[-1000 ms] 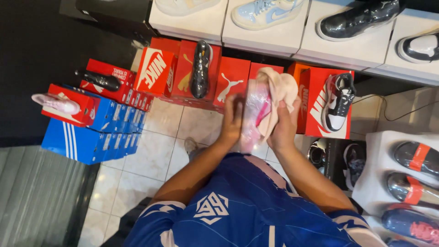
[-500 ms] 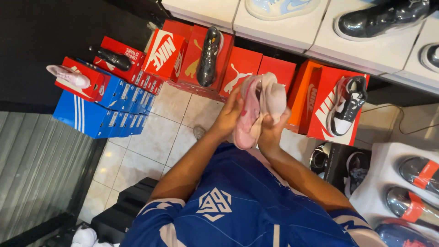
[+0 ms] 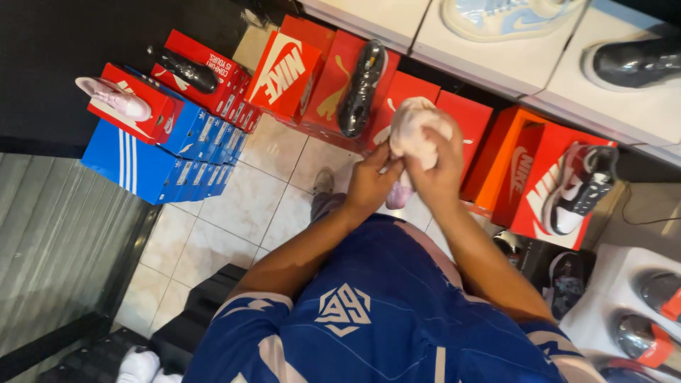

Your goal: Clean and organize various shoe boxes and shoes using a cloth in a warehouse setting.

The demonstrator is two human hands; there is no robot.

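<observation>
Both my hands meet in front of my chest around a pale pink sneaker (image 3: 418,124). My right hand (image 3: 441,170) wraps the shoe from the right and grips it. My left hand (image 3: 369,186) pinches its lower edge from the left. The sneaker's lower end (image 3: 399,196) shows between my two hands. Its toe points up toward a red shoebox (image 3: 461,117). My blue jersey fills the bottom of the view.
Red shoeboxes (image 3: 287,67) line the floor ahead, one bearing a black shoe (image 3: 360,89). Blue striped boxes (image 3: 152,159) stand at left with a pink shoe (image 3: 117,98) on top. An orange box (image 3: 539,188) carries a black-and-white sneaker (image 3: 582,188). White shelves (image 3: 567,78) hold more shoes.
The pink sneaker has turned in my hands from lengthwise to end-on. My right hand now wraps over it, and the view has tilted a little further down.
</observation>
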